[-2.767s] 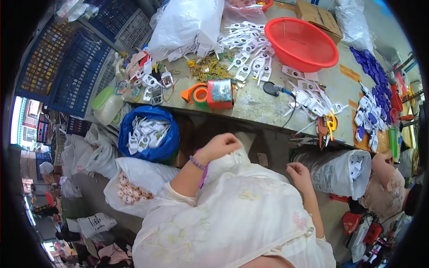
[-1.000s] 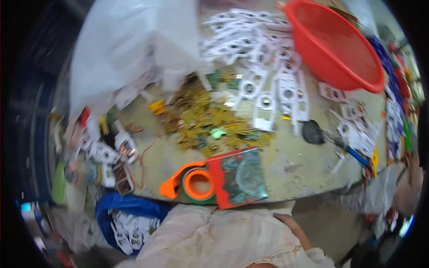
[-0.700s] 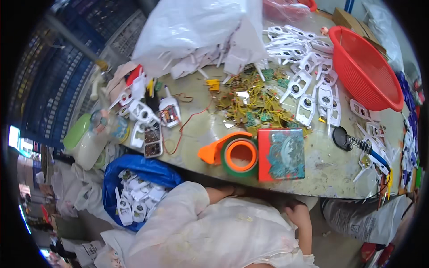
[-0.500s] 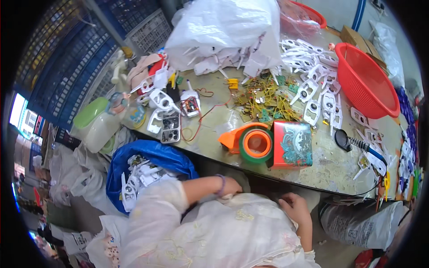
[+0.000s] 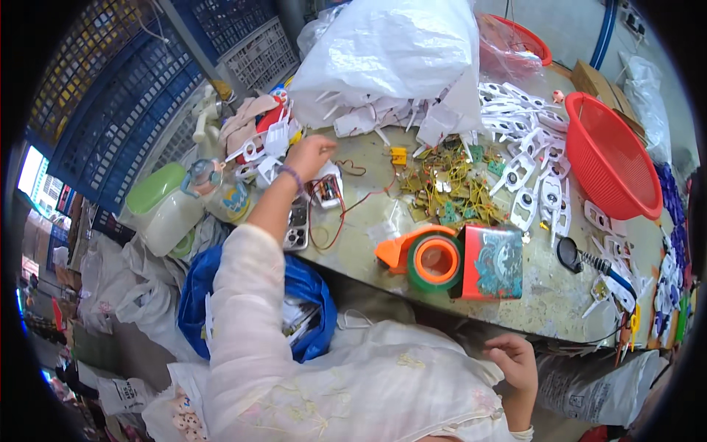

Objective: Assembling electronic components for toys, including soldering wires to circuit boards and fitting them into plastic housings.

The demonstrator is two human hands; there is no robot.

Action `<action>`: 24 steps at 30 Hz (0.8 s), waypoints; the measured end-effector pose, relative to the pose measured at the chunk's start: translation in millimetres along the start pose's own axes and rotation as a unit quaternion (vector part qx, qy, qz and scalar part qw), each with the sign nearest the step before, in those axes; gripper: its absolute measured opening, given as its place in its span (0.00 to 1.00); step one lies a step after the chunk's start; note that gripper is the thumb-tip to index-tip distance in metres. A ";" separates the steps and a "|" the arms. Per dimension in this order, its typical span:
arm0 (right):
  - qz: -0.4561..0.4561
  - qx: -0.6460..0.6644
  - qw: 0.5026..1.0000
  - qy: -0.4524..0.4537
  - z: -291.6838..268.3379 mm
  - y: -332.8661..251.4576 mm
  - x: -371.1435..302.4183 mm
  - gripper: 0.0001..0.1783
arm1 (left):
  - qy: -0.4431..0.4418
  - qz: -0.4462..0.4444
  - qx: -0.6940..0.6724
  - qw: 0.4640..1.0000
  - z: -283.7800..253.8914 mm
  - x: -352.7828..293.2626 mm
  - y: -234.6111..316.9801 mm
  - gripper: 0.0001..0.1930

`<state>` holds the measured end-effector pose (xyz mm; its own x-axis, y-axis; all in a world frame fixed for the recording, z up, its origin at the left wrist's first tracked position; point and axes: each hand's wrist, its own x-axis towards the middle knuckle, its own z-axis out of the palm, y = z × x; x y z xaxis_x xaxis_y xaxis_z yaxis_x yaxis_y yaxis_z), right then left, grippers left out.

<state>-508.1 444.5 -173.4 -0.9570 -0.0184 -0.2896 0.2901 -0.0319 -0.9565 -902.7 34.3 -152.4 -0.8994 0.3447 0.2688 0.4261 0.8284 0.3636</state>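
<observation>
With the clock read from the middle of the view, a pale container [image 5: 168, 210] with a green lid is being seen at nine o'clock, and just beside it a clear jar [image 5: 234, 200]. At eight o'clock, a blue bag [image 5: 193, 309] is being partly hidden by the left sleeve [image 5: 249, 295], while pale pieces [image 5: 296, 315] are being held inside it.

Toward eleven o'clock, the left hand [image 5: 309, 156] is being held over the table [image 5: 353, 258], with white plastic parts [image 5: 276, 138] lying just beside it. Its fingers are being held bent and close together; whether anything is being gripped cannot be told. Just below that hand, toward the centre, a white housing [image 5: 328, 191] is being shown with its inside exposed, red wires [image 5: 340, 222] being looped beside it.

Between twelve and one o'clock, more white parts are being covered by a large white sack [image 5: 398, 55]. At two o'clock, wired circuit boards [image 5: 456, 184] are being heaped beside white frames [image 5: 551, 193]. At four o'clock, an orange tape dispenser [image 5: 395, 252] is being stood beside a red box [image 5: 508, 261].

Between four and five o'clock, the right hand [image 5: 515, 362] is being held near the table's edge, its fingers being loosely curled with a narrow gap to the thumb; nothing is being seen in them.
</observation>
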 end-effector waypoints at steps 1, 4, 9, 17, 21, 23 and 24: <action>-0.006 0.013 1.000 -0.001 -1.7 -8.3 2.9 0.08 | 0.017 -0.003 0.042 0.999 12.2 21.4 -7.8 0.15; -0.025 0.035 0.999 -0.004 -6.4 -21.9 8.4 0.08 | 0.021 0.099 0.079 0.992 28.9 58.9 -34.7 0.17; -0.046 0.058 0.997 0.036 -7.2 -21.6 12.0 0.07 | -0.014 0.109 0.081 0.991 47.1 77.2 -29.0 0.14; -0.058 0.041 0.997 0.014 -7.7 -32.6 41.3 0.07 | 0.114 0.049 -0.436 0.891 12.5 22.0 56.7 0.06; -0.106 -0.003 0.994 -0.019 -0.5 -43.3 56.8 0.08 | 0.098 -0.096 -0.627 0.767 18.0 -22.0 88.6 0.06; -0.137 -0.030 0.989 -0.044 -2.5 -45.9 56.8 0.07 | 0.082 -0.128 -0.707 0.691 8.8 -43.0 106.4 0.06; -0.131 -0.031 0.990 -0.034 -3.8 -43.8 52.5 0.07 | 0.106 -0.122 -0.687 0.708 10.0 -51.3 117.9 0.07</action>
<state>-571.1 448.8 -146.8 -0.9959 -0.0854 -0.0299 0.0286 0.0171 -0.9994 -807.3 118.8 -132.3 -0.9899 0.0708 0.1232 0.0836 -0.4104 0.9080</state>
